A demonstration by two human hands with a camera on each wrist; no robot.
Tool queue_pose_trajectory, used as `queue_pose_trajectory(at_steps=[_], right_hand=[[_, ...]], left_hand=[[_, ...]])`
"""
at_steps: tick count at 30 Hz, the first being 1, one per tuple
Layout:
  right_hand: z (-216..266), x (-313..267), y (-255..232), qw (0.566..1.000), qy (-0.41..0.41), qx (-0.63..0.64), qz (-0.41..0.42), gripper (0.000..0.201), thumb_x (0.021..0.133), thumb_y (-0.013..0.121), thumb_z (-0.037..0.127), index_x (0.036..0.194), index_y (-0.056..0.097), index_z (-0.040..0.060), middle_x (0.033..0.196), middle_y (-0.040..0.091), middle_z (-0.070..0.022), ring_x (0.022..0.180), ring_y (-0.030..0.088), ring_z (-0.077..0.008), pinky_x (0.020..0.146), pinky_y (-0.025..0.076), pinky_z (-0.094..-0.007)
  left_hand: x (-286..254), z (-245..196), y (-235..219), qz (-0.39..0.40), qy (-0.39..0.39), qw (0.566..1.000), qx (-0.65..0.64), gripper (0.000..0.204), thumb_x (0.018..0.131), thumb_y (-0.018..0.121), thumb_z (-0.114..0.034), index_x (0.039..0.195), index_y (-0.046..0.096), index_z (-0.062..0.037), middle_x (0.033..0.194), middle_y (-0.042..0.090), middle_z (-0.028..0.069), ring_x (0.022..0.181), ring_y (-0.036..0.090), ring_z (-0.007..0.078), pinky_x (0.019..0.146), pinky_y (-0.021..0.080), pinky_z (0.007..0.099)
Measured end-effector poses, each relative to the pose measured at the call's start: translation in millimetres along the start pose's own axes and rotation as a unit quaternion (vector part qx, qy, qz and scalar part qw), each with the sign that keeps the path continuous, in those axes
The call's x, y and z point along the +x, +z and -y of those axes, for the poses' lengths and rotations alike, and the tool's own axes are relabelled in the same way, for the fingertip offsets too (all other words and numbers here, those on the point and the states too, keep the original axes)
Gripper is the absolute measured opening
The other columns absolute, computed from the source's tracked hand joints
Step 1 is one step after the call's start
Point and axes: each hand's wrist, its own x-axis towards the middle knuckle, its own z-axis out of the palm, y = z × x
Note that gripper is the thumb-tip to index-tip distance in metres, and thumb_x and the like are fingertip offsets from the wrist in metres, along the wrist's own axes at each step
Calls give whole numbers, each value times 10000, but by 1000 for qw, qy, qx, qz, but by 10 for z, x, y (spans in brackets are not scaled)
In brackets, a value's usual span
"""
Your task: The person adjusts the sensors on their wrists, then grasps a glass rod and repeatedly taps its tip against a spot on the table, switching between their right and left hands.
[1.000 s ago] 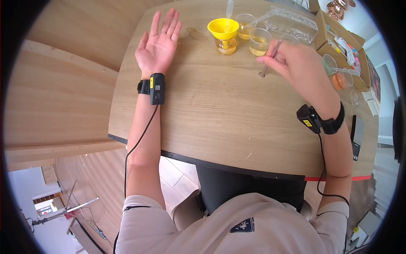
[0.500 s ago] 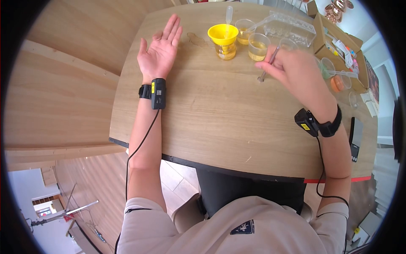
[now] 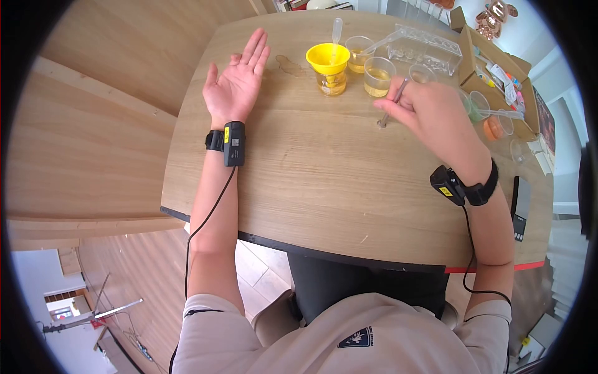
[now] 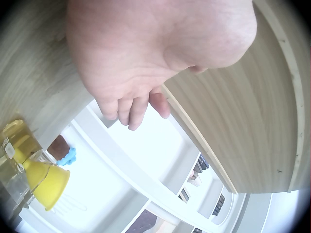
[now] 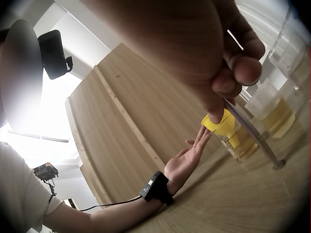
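Observation:
My right hand (image 3: 436,115) pinches a thin, greyish, see-through stirring rod (image 5: 250,128) between thumb and fingertips. The rod slants down, its flat round end at the tabletop. Just beyond this hand is a clear plastic cup (image 3: 378,86) of pale yellow liquid. My left hand (image 3: 235,92) is palm up over the table's left side, holding nothing; one finger bends inward while the others stretch out. To its right, a yellow funnel (image 3: 321,60) sits in a small beaker (image 3: 331,88) of amber liquid, with a plastic dropper (image 3: 337,31) standing in the funnel.
Behind are another cup of amber liquid (image 3: 356,63) and a clear plastic rack (image 3: 405,56). At right are a cup with green liquid (image 3: 478,112), an orange one (image 3: 493,129), a cardboard box (image 3: 526,118) of supplies and a black-and-silver device (image 3: 520,206). A wooden panel (image 3: 106,118) borders the left.
The head view has shifted, so the tabletop things sit lower in it. One left finger, straight a second ago, is now bent inward. My right hand keeps its pinch on the stirring rod.

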Motion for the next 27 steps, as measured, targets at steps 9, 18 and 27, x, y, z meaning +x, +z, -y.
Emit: queue_pose_trajectory(at_steps=[9,18,27], right_hand=[[1,0,4,1000,-2,3,3,317,955,677,341,853,641,43,613,615,-86,634,617,-308,623,478,-425],[-5,5,18,1000,-1,-1,8,324,958,675,344,849,645,41,606,611,-83,639,611,-303,623,475,-429],[4,8,20,1000,11,3,17,332,958,673,354,846,660,43,606,623,-72,648,621,-291,637,490,-419]], left_hand=[[-34,45,40,17,28,999,0,817,1036,147,-674,966,442,85,1643,117,332,1542,132,467,1254,203,619],[-51,88,99,-4,33,999,16,894,1021,148,-698,1116,458,134,1642,131,328,1541,133,467,1258,203,609],[-46,4,-52,51,-3,998,-21,850,1030,158,-685,1136,548,62,1641,217,280,1544,183,420,1257,228,589]])
